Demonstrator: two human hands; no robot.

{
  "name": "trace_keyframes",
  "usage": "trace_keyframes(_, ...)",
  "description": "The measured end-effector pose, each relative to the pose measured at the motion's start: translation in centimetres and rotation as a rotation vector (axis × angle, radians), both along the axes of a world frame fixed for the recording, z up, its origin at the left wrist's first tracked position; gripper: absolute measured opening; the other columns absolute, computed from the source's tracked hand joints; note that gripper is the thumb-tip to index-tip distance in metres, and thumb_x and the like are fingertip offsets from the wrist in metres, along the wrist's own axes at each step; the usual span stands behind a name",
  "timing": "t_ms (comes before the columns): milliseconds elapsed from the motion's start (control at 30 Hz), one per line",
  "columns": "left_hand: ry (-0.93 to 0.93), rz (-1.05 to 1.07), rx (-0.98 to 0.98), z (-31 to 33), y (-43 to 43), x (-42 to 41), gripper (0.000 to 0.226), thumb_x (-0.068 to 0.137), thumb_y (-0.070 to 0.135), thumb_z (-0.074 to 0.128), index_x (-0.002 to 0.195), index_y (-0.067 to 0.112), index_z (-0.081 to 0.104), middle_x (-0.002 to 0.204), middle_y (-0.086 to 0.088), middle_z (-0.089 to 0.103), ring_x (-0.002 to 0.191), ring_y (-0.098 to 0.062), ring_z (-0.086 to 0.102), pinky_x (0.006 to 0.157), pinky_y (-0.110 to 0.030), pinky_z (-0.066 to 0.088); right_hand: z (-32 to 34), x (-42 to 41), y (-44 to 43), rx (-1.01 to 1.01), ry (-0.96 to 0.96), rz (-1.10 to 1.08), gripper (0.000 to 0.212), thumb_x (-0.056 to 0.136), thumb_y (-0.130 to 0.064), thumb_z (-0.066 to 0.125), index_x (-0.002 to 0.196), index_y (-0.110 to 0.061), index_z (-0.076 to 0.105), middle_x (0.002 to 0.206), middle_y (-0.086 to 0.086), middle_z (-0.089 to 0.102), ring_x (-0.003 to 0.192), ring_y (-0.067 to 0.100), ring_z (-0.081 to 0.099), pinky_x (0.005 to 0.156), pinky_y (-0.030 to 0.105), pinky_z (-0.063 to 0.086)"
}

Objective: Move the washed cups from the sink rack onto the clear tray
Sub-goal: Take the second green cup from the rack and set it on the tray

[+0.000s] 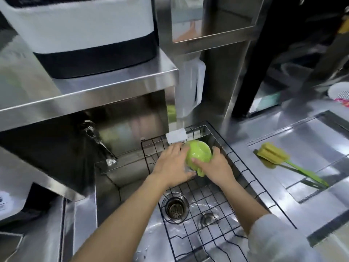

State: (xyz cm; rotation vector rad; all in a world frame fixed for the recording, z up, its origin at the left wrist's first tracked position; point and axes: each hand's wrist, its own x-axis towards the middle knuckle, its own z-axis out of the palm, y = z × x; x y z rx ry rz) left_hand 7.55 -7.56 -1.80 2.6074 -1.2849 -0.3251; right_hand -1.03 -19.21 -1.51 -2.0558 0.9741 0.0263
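A lime-green cup [198, 154] lies tilted, mouth down, in the far part of the black wire sink rack [213, 201]. My right hand [217, 167] grips its near right side, thumb across the green wall. My left hand [171, 167] rests against the cup's left side, fingers spread toward a white tag [176, 136] on the rack's far rim. Something clear glints between my two hands below the cup; I cannot tell what it is. No clear tray is in view.
The rack sits in a steel sink with a round drain [174, 207]. A chrome tap [98, 142] juts out at left under a steel shelf. A yellow sponge brush with a green handle [279, 157] lies on the right counter. A white basket [340, 91] stands far right.
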Motion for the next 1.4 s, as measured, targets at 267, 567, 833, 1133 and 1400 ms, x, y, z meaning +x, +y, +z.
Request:
trace_keyframes(267, 0.124, 0.088, 0.082, -2.3, -4.5, 1.6, 0.107, 0.064, 0.039, 0.070, 0.144, 0.015, 0.005, 0.153, -0.017, 0.015, 0.140, -0.032, 0.013, 0.116, -0.043, 0.013, -3.0, 2.0, -1.3, 0.228, -0.015, -0.097, 0.093, 0.044, -0.065, 0.064, 0.118, -0.014, 0.039, 0.116, 0.014, 0.062, 0.105, 0.032, 0.059, 0.092, 0.046, 0.048)
trace_keyframes(567, 0.151, 0.176, -0.039, -1.9, -4.9, 1.2, 0.107, 0.054, 0.033, 0.074, 0.142, 0.013, 0.016, 0.139, -0.014, 0.037, 0.132, -0.032, 0.028, 0.112, -0.038, 0.021, -2.8, 2.4, -1.5, 0.171, -0.024, -0.105, 0.093, 0.041, -0.063, 0.058, 0.122, -0.018, 0.041, 0.116, 0.010, 0.062, 0.110, 0.032, 0.057, 0.097, 0.047, 0.043)
trace_keyframes(833, 0.007, 0.209, -0.356, 2.3, -3.3, -1.3, 0.091, 0.052, 0.035, 0.061, 0.136, 0.015, 0.031, 0.133, -0.010, 0.049, 0.128, -0.030, 0.039, 0.116, -0.034, 0.015, 0.7, 1.4, -0.5, -0.021, -0.257, -0.136, 0.086, 0.038, -0.062, 0.063, 0.111, -0.018, 0.050, 0.104, 0.012, 0.065, 0.101, 0.034, 0.057, 0.088, 0.047, 0.048)
trace_keyframes(1133, -0.044, 0.309, -0.557, 6.2, 3.6, -5.0, 0.081, 0.058, 0.038, 0.058, 0.133, 0.015, 0.036, 0.132, -0.005, 0.051, 0.126, -0.018, 0.035, 0.112, -0.025, 0.005, 6.0, -1.6, 5.8, -0.157, -0.305, 0.004, 0.083, 0.042, -0.063, 0.059, 0.112, -0.021, 0.047, 0.105, 0.010, 0.064, 0.102, 0.035, 0.054, 0.090, 0.045, 0.045)
trace_keyframes(1400, -0.081, 0.463, -0.698, 10.7, 17.3, -9.0, 0.078, 0.059, 0.043, 0.054, 0.132, 0.023, 0.032, 0.128, -0.003, 0.053, 0.122, -0.019, 0.043, 0.114, -0.026, 0.009, 11.7, -4.2, 19.1, -0.266, -0.366, 0.198, 0.090, 0.044, -0.064, 0.058, 0.120, -0.017, 0.045, 0.108, 0.012, 0.063, 0.107, 0.037, 0.053, 0.092, 0.045, 0.042)
